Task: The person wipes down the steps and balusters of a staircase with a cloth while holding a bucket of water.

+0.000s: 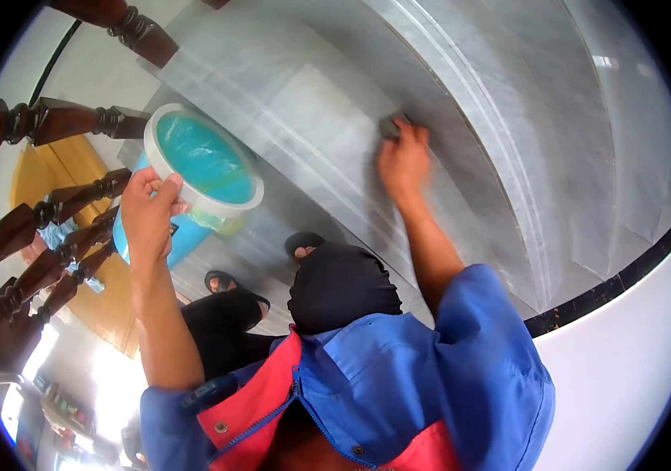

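My left hand (pixel 152 202) grips the pale rim of a light blue waste bin (pixel 164 235), thumb over the edge. A clear plastic liner (pixel 203 161) covers its inside, and the bin tilts so its mouth faces up toward me. My right hand (pixel 404 161) is stretched forward over a grey stair tread (pixel 316 110). Its fingers are closed on a small dark grey piece (pixel 389 126), perhaps a cloth or sponge, pressed near the back of the tread. Much of that piece is hidden under the fingers.
Grey stairs (pixel 500 149) curve up to the right, edged by a black skirting strip (pixel 598 294) and a white wall (pixel 618 361). Dark wooden balusters (pixel 60 122) line the left side. Beyond them stands a yellow-brown wooden piece (pixel 107 294). My sandalled feet (pixel 237 286) are on the steps below.
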Motion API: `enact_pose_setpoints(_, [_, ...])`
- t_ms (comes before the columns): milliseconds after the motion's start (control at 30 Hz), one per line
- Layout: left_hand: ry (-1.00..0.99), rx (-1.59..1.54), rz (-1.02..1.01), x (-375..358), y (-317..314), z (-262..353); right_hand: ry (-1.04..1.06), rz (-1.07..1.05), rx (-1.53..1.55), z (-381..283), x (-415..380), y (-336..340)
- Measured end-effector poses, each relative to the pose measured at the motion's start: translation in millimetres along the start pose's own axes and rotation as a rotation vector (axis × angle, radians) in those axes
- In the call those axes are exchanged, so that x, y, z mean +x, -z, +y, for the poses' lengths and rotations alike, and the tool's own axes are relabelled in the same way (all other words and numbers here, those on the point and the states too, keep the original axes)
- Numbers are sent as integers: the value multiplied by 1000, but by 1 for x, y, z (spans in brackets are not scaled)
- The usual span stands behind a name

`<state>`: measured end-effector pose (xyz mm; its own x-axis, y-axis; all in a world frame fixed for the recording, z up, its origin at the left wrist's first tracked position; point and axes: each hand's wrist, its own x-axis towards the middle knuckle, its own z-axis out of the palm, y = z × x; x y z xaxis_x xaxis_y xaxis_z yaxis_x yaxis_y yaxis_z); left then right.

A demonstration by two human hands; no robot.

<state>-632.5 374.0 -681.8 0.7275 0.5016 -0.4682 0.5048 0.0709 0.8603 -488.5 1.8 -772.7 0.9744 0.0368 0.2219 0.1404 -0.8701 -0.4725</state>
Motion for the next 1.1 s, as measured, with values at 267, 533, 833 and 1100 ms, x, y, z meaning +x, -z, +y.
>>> enact_pose_setpoints(267, [9,-50,-49,2,0,-1,544,-655,681,-104,-26,-24])
enact_pose_setpoints(533, [50,29,-45,-25,8,0,552,-864,156,29,-85,87])
enact_pose_setpoints(833, [54,-70,3,-40,10,-1,167,-906,643,-176,29,-25])
enact_pose_setpoints(1100, [117,-345,135,-76,100,-21,464,-660,681,-183,66,-78])
